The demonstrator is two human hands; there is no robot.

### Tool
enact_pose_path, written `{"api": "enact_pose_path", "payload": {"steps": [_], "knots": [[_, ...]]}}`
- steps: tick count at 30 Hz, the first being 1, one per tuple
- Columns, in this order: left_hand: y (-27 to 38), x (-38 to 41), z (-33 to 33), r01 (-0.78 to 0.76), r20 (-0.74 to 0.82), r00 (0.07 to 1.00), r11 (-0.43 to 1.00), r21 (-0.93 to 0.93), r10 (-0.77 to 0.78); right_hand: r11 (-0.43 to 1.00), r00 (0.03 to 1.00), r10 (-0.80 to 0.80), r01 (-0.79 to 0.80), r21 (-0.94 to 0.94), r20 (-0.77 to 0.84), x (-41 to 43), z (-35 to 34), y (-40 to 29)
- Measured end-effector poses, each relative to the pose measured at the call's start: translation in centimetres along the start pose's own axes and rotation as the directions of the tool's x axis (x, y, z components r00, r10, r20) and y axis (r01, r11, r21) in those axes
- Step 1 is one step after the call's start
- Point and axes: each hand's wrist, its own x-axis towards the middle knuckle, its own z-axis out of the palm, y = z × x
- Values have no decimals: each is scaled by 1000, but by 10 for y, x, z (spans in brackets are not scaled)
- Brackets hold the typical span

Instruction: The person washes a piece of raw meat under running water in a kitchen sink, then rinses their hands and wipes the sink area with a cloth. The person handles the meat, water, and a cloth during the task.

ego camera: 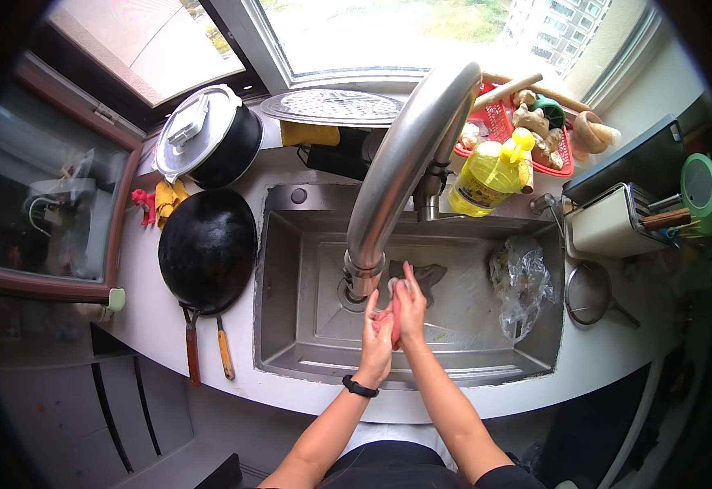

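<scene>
Both of my hands are together over the stainless steel sink (466, 354), just below the spout of the faucet (365, 269). Between them is a wet pink cloth (397, 308), bunched up and partly hidden by the fingers. My left hand (378, 342) wears a dark wristband and grips the cloth from the left. My right hand (412, 312) presses on it from the right with its fingers pointing away from me. Beyond the hands, a grey cloth (432, 278) lies crumpled on the sink floor.
A clear plastic bag (524, 287) lies in the sink's right side. Left of the sink rest a black wok (209, 250) and a lidded pot (209, 137). Behind stand a yellow detergent bottle (484, 180) and a red basket (554, 165) with ginger. A strainer (588, 293) lies at right.
</scene>
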Motion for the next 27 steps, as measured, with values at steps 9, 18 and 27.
{"api": "enact_pose_path", "payload": {"steps": [9, 18, 27], "knots": [[0, 15, 0, 58, -6, 998, 992, 112, -58, 956, 963, -241, 256, -141, 118, -12, -14, 43], [-3, 32, -21, 95, -53, 994, 994, 52, -92, 995, 989, 20, -6, -99, 146, -66, 10, 17], [17, 28, 1, 116, 17, 993, 984, 132, -119, 982, 973, -1, 44, -185, 229, -64, 8, 5]]}}
